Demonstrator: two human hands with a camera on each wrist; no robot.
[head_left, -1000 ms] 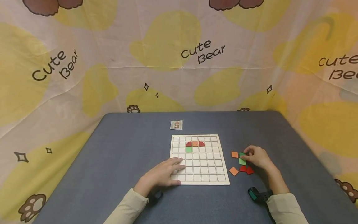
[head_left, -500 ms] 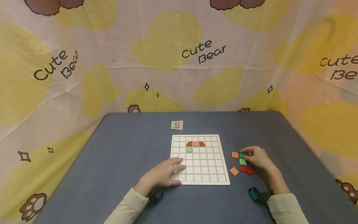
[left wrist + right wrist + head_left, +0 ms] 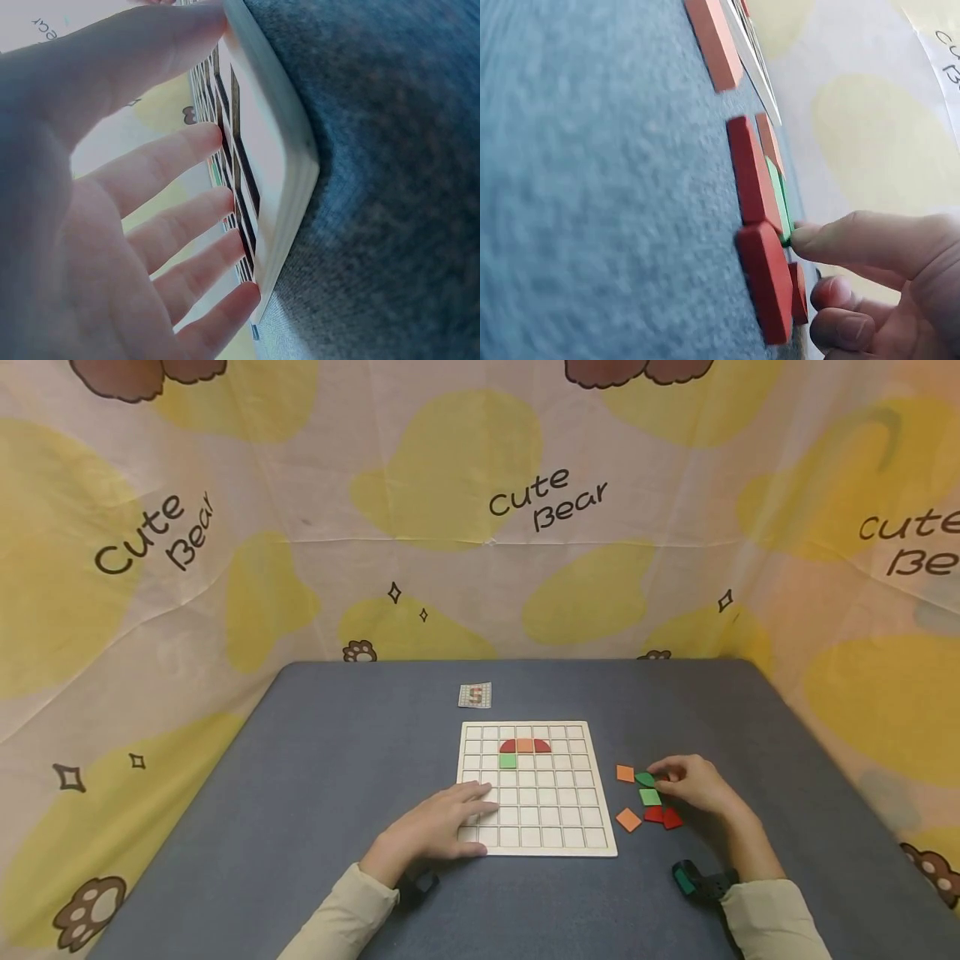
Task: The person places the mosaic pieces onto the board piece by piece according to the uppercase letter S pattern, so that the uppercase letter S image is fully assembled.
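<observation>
My left hand (image 3: 431, 827) rests at the left edge of the white grid board (image 3: 555, 814), fingers spread; in the left wrist view the thumb (image 3: 172, 45) and fingertips touch its rim. Two red rounded tiles flank an orange square (image 3: 524, 746) on the board, above a light green square (image 3: 507, 762). Right of the board, my right hand (image 3: 693, 783) has thumb and index finger pinched at a dark green leaf-shaped tile (image 3: 644, 779). Just below it lies a light green tile (image 3: 650, 797). In the right wrist view, the thumb (image 3: 832, 238) partly hides the green pieces.
Two orange tiles, one upper (image 3: 626, 773) and one lower (image 3: 628, 819), lie beside the board. Two red tiles (image 3: 672, 818) touch near the right hand. A small pattern card (image 3: 475, 695) lies behind the board on the blue-grey table (image 3: 360, 727). A printed cloth hangs behind.
The dark green tile has shifted slightly left and turned, now showing a pointed end. The light green tile moved slightly nearer the red ones. My right hand shifted slightly; my left stayed still.
</observation>
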